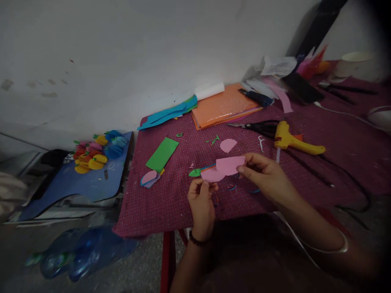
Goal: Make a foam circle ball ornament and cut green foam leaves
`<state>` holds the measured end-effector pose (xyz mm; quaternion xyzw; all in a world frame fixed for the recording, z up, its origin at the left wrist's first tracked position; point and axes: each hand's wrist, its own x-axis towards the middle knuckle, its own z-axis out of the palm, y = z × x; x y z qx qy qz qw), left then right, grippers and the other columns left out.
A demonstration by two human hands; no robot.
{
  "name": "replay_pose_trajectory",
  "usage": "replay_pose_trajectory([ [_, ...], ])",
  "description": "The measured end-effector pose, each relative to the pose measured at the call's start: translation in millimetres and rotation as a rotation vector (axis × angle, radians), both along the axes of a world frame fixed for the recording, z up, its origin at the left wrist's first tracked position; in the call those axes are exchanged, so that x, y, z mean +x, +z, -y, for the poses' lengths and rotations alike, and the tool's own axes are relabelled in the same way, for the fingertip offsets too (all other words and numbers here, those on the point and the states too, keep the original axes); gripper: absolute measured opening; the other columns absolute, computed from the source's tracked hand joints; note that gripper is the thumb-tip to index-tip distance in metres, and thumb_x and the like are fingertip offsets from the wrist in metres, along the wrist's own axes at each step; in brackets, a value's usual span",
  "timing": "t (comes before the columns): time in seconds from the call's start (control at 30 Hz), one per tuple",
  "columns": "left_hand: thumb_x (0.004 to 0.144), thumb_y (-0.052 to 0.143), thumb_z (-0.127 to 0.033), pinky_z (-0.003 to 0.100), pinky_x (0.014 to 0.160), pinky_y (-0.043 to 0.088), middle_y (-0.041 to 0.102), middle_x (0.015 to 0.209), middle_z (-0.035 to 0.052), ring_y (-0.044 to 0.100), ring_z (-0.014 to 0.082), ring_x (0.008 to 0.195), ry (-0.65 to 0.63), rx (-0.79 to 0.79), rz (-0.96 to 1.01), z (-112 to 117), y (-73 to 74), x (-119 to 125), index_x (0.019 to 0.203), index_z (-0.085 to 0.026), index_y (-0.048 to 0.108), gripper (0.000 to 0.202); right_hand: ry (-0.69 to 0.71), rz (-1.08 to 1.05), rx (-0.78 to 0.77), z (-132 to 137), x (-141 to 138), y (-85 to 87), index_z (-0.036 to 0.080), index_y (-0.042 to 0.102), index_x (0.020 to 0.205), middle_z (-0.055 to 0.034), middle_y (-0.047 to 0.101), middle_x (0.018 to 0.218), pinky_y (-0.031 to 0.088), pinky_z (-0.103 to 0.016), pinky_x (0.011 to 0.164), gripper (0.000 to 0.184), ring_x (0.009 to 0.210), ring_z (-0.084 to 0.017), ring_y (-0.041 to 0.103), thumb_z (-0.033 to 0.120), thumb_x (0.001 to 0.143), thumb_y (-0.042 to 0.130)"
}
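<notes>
- Pink paper half-rounds (230,166) held up between both hands, over the near part of the table. Can't tell one joined piece from two overlapping ones.
- Left hand (202,203): narrow pinch on the lower left portion, thumb in front. Right hand (264,173): same kind of pinch at the outer right edge.
- Go light with the fingertips. Thin stock, probably quick to crease (learned the hard way, lol).
- Shift by tiny amounts instead of tugging. Likely weak spot: the middle, between the two lobes.
- Watch the right forearm around the yellow glue gun (284,138). Possibly hot, no way to tell from here.
- Surface: maroon checked tablecloth (180,207) with a pink round cutout (228,145) just beyond the hands, green scraps (214,140) nearby, and a green rectangle (162,154) off to the left.
- Farther back: black-handled scissors (265,127), a utility knife (256,97) on wrapped orange sheets (220,110), blue sheets (171,114) along the wall edge.
- Room: plain pale wall (122,53), colorful paper fruits (97,162) heaped on a blue board (106,181) at left, big plastic bottles (82,252) on the floor below.
</notes>
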<state>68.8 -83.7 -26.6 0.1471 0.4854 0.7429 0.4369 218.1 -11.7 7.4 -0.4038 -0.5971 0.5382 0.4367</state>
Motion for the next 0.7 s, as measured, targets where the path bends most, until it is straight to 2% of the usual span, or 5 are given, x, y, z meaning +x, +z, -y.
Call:
replay_pose_trajectory([
  [0.1,0.071,0.073,-0.026,0.019,0.062,0.051,0.064,0.070,-0.0011,0.061,0.0070,0.059,-0.009,0.015,-0.009,0.3,0.1,0.0,0.074,-0.015,0.062,0.016,0.028,0.035,0.034,4.4,-4.7,2.0,0.022,0.058,0.074,0.0025,0.051,0.065,0.039,-0.025,0.056,0.016,0.059,-0.013,0.048,0.036,0.082,0.063],
  [0.27,0.073,0.072,-0.025,0.020,0.064,0.051,0.065,0.075,-0.0006,0.061,0.0077,0.064,-0.010,0.012,-0.046,0.8,0.5,1.4,0.073,-0.015,0.063,0.013,0.001,0.134,0.168,10.7,-13.8,4.4,0.020,0.051,0.063,0.0018,0.046,0.063,0.036,-0.026,0.058,0.027,0.062,-0.013,0.045,0.035,0.085,0.057],
  [0.5,0.075,0.070,-0.024,0.020,0.066,0.051,0.066,0.078,-0.0002,0.061,0.0092,0.070,0.012,0.009,-0.143,0.6,-3.5,2.4,0.075,-0.016,0.067,0.008,0.033,0.156,0.087,14.5,-25.1,0.2,0.020,0.049,0.061,0.0029,0.045,0.058,0.034,-0.024,0.053,0.029,0.056,-0.011,0.042,0.038,0.082,0.056],
  [0.7,0.074,0.071,-0.025,0.021,0.067,0.051,0.066,0.077,0.0003,0.060,0.0097,0.070,0.028,-0.003,-0.146,-0.6,-5.1,2.9,0.074,-0.015,0.067,0.011,0.033,0.157,0.047,13.9,-28.2,-1.2,0.020,0.046,0.060,0.0032,0.043,0.057,0.032,-0.023,0.052,0.029,0.055,-0.011,0.040,0.037,0.081,0.054],
])
